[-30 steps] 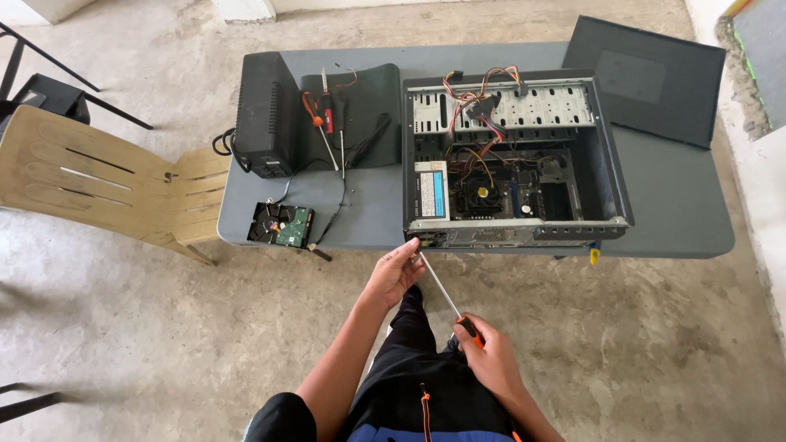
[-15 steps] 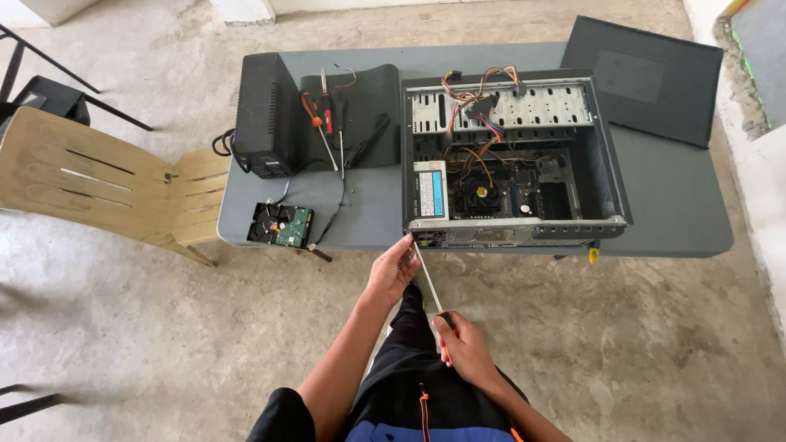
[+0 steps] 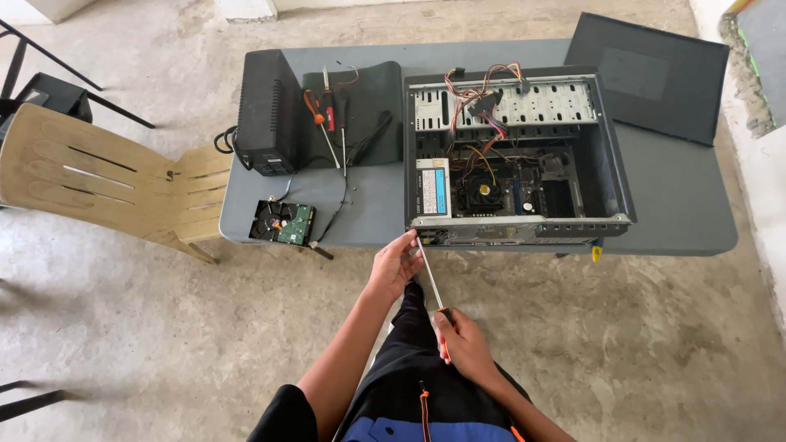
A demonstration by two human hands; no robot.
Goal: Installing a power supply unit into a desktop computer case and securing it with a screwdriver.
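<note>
Nearest the camera, the right hand point(image 3: 465, 344) has its grip closed around the handle of a long screwdriver point(image 3: 431, 278), low over the person's lap. The shaft runs up and to the left from that hand to the near edge of the bench point(image 3: 679, 221), where its tip meets the near face of the open case point(image 3: 516, 151) at its left corner. The left hand point(image 3: 395, 266) sits just beside the tip, its grip pinched on the shaft with the fingers touching the case edge. Both forearms reach up from dark clothing at the bottom of the view.

The case lies on its side on the grey bench, its open side up. Inside, a power supply point(image 3: 433, 187) with a pale label sits at the near left, a fan point(image 3: 483, 192) and board are beside it, and a bundle of coloured wires point(image 3: 479, 94) rises toward the perforated drive bays at the far side.

To the left of the case, near the bench's front edge, a bare hard drive point(image 3: 282, 223) lies flat with a cable trailing from it. Farther back, a black mat point(image 3: 372, 102) carries several tools, among them an orange-handled and a red-handled one. A black box point(image 3: 268, 110) stands just left of the mat.

At the far right corner, a dark side panel point(image 3: 651, 74) lies flat, partly overhanging the bench. A tan plastic chair point(image 3: 106, 184) stands on the concrete floor to the left.
</note>
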